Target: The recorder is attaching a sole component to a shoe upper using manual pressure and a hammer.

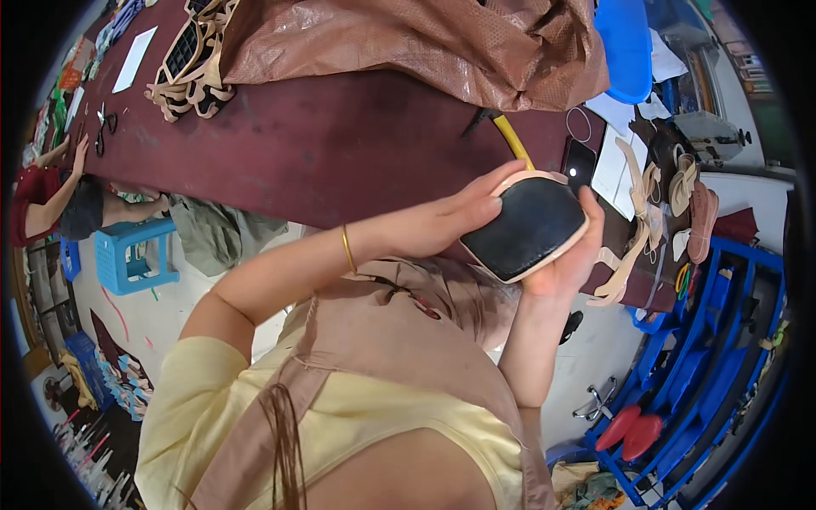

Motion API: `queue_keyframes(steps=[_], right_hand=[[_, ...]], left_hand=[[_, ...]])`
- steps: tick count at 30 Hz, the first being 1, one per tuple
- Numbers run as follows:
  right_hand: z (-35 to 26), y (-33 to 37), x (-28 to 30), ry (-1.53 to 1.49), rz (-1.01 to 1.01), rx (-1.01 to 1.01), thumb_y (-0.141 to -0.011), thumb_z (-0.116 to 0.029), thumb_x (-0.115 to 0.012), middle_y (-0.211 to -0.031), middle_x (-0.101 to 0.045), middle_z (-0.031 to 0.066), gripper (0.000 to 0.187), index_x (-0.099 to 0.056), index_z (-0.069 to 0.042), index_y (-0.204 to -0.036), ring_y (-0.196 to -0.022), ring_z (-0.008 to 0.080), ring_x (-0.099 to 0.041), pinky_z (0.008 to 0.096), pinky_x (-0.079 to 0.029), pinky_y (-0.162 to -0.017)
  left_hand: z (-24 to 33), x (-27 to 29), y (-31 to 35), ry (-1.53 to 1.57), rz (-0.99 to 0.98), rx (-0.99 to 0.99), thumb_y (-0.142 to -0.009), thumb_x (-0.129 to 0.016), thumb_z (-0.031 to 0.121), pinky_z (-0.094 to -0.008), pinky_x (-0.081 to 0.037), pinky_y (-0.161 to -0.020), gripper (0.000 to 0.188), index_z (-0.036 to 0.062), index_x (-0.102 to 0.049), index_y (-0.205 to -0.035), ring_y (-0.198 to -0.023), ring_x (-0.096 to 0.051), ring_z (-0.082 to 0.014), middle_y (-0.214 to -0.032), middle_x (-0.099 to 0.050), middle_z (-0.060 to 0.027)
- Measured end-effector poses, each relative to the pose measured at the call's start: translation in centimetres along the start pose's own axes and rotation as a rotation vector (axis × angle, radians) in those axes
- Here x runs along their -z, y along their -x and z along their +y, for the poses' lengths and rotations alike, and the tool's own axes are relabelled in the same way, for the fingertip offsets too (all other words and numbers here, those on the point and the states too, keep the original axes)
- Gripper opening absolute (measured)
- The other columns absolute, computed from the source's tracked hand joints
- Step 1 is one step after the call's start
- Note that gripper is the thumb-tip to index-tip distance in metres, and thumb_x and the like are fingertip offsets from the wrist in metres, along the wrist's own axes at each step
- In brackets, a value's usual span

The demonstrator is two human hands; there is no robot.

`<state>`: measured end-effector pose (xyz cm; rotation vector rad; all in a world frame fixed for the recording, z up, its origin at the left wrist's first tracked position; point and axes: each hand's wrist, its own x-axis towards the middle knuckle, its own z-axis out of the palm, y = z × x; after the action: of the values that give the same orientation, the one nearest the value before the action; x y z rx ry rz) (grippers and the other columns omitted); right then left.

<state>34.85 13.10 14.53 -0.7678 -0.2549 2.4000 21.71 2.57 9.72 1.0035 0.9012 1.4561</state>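
Both of my hands hold a black, roughly square padded piece with a pinkish-beige rim (529, 228), just over the table's near edge. My left hand (480, 204) grips its upper left side, the thumb lying on the black face. Under and along the right side, my right hand (574, 246) cups it, fingers curled around the edge. Right behind the piece lies a hammer with a yellow handle (513, 143), its dark head on the dark red table (340, 161). A dark phone (580, 161) and a white sheet of paper (619, 174) are to its right.
A brown woven sack (408, 47) covers the table's back, beside beige-and-black strappy pieces (191, 81). Scissors (104, 132) lie far left, near another person's arm (59, 191). Beige straps (625, 268) hang at the right edge. A blue stool (136, 255) and blue rack (705, 374) flank me.
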Motion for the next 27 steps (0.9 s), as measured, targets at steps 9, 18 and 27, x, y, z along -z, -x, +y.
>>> queue_keyframes(steps=[9,18,27], right_hand=[[8.8,2.3,-1.0,0.640,-0.219,0.787,-0.090,-0.037,-0.047,-0.110,-0.062,0.0140,0.045,-0.055,0.001,-0.114,-0.098,0.0264,-0.062,0.0380,-0.051,-0.084],[3.2,-0.6,-1.5,0.052,0.142,0.575,-0.091,-0.041,-0.039,-0.107,-0.063,0.0122,0.046,-0.057,-0.002,-0.110,-0.099,0.0261,-0.061,0.0401,-0.050,-0.087],[4.0,0.2,-0.2,0.134,0.095,0.508,-0.090,-0.046,-0.041,-0.109,-0.061,0.0131,0.052,-0.055,-0.002,-0.114,-0.099,0.0259,-0.061,0.0387,-0.050,-0.084]], left_hand=[[-0.8,-0.2,-3.4,0.457,0.426,0.419,-0.086,-0.019,0.074,-0.0298,-0.049,-0.077,0.082,0.0082,-0.051,-0.124,-0.088,-0.055,-0.0148,-0.103,-0.056,-0.0071],[-0.2,-0.4,-1.9,0.514,0.502,0.157,-0.095,-0.033,0.058,-0.0344,-0.034,-0.105,0.067,0.0043,-0.037,-0.135,-0.124,-0.043,-0.0207,-0.131,-0.045,-0.0105],[-0.4,-0.7,0.7,-0.188,0.216,-0.046,-0.075,-0.077,0.035,-0.0389,-0.030,-0.107,0.094,0.0030,-0.021,-0.143,-0.129,-0.036,-0.0239,-0.139,-0.037,-0.0129]])
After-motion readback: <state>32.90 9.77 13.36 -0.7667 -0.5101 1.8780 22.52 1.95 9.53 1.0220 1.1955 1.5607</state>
